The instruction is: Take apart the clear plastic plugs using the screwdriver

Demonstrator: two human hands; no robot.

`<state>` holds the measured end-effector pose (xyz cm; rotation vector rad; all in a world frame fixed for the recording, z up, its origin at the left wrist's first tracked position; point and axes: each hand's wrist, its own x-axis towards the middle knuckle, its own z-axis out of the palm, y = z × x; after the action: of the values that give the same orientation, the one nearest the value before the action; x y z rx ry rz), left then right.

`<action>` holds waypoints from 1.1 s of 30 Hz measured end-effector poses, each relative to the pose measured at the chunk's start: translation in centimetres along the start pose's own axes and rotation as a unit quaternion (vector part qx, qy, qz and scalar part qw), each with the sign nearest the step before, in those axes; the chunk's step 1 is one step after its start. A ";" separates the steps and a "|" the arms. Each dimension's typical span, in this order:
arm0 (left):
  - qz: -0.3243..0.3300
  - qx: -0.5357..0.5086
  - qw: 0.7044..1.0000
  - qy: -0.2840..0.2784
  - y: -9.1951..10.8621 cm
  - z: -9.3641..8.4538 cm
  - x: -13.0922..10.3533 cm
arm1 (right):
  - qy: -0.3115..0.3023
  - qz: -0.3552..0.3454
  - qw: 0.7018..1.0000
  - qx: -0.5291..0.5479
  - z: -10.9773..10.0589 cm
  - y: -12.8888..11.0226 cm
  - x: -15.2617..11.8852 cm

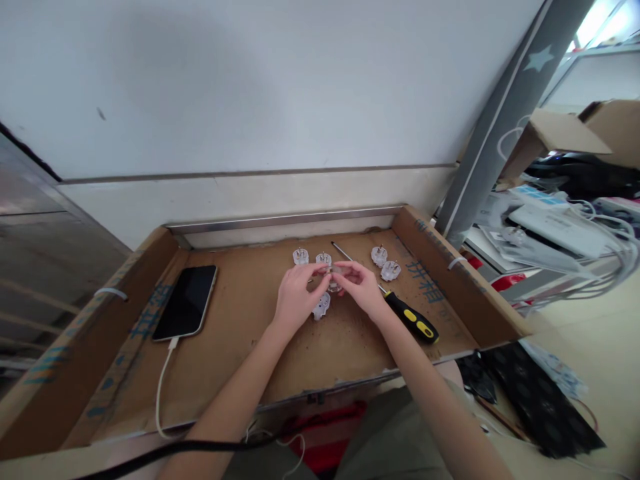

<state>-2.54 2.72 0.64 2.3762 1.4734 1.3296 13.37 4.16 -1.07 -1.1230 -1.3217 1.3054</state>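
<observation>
Between your fingertips you grip a small, round, clear plastic piece [334, 286]: the thumb and fingers of your left hand [299, 293] and right hand [364, 290] close on it from either side. It looks mid-handling; your fingers hide whether its parts are joined. Just below your left fingertips lies a translucent, whitish plastic disc [321, 306], its details too small to read. Just beyond them sits a clear plastic plug part with upright metal pins [323, 258]; a similar pinned piece [301, 256] is near it, to the left. Under your right hand, unheld, runs a screwdriver with a black-and-yellow handle [413, 318]. Farther right, two more clear pinned pieces [379, 255] [391, 270] lie close together. So one is in hand and five lie loose; you can't tell from here which are finished.
</observation>
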 end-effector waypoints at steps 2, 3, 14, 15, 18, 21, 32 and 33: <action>-0.011 -0.014 1.000 0.018 0.0 -0.1 0.0 | 0.023 0.030 0.998 0.045 -0.3 -0.1 0.3; -0.012 -0.012 1.000 0.021 0.0 -0.2 0.0 | 0.037 0.041 0.996 0.066 -0.6 -0.1 0.4; 0.063 0.163 0.970 -0.168 -0.9 0.5 2.3 | 0.111 0.061 0.977 0.171 -1.2 -0.9 0.5; 0.066 0.173 0.964 -0.188 -0.8 0.6 2.8 | 0.116 0.061 0.976 0.171 -1.2 -1.0 0.6; 0.065 0.199 0.953 -0.217 -0.3 0.9 3.6 | 0.120 0.067 0.976 0.166 -1.1 -1.1 0.6; 0.073 0.215 0.950 -0.216 -0.2 1.3 3.5 | 0.121 0.071 0.978 0.157 -0.9 -1.2 0.6; 0.002 0.080 0.989 -0.125 -1.6 1.0 2.5 | 0.122 0.053 0.984 0.116 -0.9 -0.4 1.0; -0.018 0.054 0.993 -0.100 -1.7 0.7 2.4 | 0.121 0.049 0.985 0.110 -0.8 -0.3 1.0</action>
<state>-2.86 5.69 1.02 2.4502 1.5570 0.9937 14.03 5.28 -0.78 -1.1608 -0.9308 1.3045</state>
